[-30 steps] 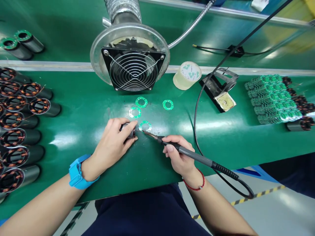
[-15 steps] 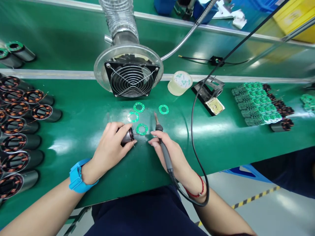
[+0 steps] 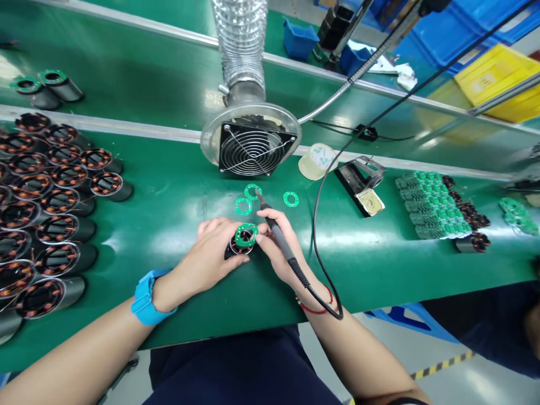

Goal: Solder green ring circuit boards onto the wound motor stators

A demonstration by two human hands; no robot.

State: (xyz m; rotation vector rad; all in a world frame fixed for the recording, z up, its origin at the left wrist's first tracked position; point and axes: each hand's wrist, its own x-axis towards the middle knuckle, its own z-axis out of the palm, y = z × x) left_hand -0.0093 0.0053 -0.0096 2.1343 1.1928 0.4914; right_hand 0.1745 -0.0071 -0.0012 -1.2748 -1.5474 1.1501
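My left hand [image 3: 215, 243] is closed around a motor stator [image 3: 237, 247], a dark cylinder with copper windings at its open end. A green ring-shaped circuit board [image 3: 240, 239] lies against that end, slightly off-centre. With its fingertips at the board's right edge, my right hand [image 3: 278, 239] also grips a soldering iron [image 3: 282, 239], whose tip points up and away from me. Just beyond are two more ring boards, one [image 3: 243, 206] nearer and one [image 3: 250, 192] partly behind the iron's tip. Another ring board [image 3: 291, 199] lies to the right.
A fan on a duct [image 3: 253, 149] hangs over the bench. Behind my right hand stand a tape roll [image 3: 317, 162] and an iron stand [image 3: 360, 183]. Many stators [image 3: 63, 253] fill the left side; stacked boards [image 3: 430, 205] sit at right. The iron's cable [image 3: 315, 219] loops over the bench.
My right hand has moved left and picked up the nearest ring board, which is now at the stator's end. The stator's open end has turned more toward me. The camera view has shifted.
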